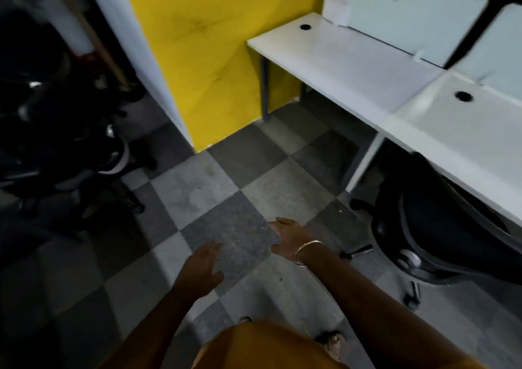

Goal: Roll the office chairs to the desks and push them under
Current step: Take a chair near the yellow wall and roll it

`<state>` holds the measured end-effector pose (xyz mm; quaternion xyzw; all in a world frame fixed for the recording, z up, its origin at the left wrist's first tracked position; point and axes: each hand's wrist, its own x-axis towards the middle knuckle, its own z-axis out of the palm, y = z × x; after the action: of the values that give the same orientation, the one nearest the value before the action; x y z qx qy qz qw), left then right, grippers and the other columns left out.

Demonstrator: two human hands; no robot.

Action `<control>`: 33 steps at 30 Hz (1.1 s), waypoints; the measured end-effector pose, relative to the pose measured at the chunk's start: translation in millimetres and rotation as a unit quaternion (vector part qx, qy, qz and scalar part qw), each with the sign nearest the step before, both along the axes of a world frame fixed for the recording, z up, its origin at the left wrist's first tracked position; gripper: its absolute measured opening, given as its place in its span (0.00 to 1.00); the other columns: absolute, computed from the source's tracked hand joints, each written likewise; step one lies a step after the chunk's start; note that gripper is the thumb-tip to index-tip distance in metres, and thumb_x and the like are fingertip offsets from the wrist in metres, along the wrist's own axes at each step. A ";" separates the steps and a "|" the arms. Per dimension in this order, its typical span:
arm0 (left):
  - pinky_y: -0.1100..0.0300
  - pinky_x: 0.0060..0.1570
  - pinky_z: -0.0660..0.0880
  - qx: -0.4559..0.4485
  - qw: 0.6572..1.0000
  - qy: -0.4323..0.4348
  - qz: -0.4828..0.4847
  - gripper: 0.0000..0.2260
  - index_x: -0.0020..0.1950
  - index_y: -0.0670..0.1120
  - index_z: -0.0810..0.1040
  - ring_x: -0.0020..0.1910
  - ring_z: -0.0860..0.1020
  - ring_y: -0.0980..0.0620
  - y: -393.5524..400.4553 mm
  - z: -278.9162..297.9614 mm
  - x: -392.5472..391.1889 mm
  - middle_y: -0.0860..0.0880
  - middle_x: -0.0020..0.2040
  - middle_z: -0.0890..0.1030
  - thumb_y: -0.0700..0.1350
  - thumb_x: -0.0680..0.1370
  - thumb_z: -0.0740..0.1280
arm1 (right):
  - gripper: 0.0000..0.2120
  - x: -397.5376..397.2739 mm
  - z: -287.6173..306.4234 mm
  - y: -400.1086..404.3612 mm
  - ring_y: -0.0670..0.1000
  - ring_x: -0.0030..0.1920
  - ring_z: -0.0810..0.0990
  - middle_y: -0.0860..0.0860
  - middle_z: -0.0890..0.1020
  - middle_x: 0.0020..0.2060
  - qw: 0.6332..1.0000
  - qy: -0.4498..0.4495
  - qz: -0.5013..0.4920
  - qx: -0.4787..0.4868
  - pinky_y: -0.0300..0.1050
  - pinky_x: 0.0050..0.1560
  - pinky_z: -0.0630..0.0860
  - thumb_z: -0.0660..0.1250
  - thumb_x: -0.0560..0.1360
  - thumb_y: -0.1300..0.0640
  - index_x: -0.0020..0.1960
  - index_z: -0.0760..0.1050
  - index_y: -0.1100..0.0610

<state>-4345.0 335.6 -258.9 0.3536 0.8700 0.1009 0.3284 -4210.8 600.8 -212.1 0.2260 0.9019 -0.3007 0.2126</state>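
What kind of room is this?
Most likely an office. White desks with round cable holes stand in a row, one black office chair is tucked under a desk, and more chairs wait on the left.

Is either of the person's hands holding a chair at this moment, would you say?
No: the left hand and right hand both hang open over the checkered floor, touching no chair.
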 end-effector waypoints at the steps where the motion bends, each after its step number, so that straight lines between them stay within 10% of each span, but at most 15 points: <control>1: 0.56 0.76 0.60 -0.001 1.000 0.007 0.017 0.45 0.83 0.47 0.59 0.80 0.63 0.44 -16.4 1.4 -16.1 0.44 0.82 0.63 0.67 0.70 0.56 | 0.36 -23.3 -0.6 -13.7 0.55 0.82 0.56 0.55 0.59 0.82 1.000 0.005 0.015 -0.002 0.50 0.79 0.61 0.71 0.77 0.50 0.82 0.61 0.51; 16: 0.42 0.75 0.67 0.013 0.976 0.000 0.217 0.35 0.84 0.54 0.57 0.79 0.63 0.45 -142.0 13.5 -136.1 0.49 0.84 0.58 0.55 0.81 0.70 | 0.37 -263.2 -6.2 -125.1 0.57 0.80 0.61 0.56 0.64 0.80 0.968 0.046 0.246 0.012 0.50 0.78 0.62 0.72 0.77 0.46 0.82 0.62 0.53; 33: 0.45 0.74 0.67 0.016 0.937 0.036 0.346 0.34 0.84 0.54 0.58 0.79 0.63 0.44 -107.4 15.5 -384.6 0.47 0.82 0.63 0.54 0.81 0.70 | 0.36 -547.5 -9.6 -96.3 0.60 0.75 0.68 0.58 0.70 0.75 0.952 0.034 0.305 -0.007 0.54 0.73 0.69 0.70 0.79 0.48 0.82 0.60 0.52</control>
<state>-4729.6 228.1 -243.4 0.0395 0.9480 0.2098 0.2360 -4758.3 504.5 -221.7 -0.0718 0.9325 -0.2349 0.2649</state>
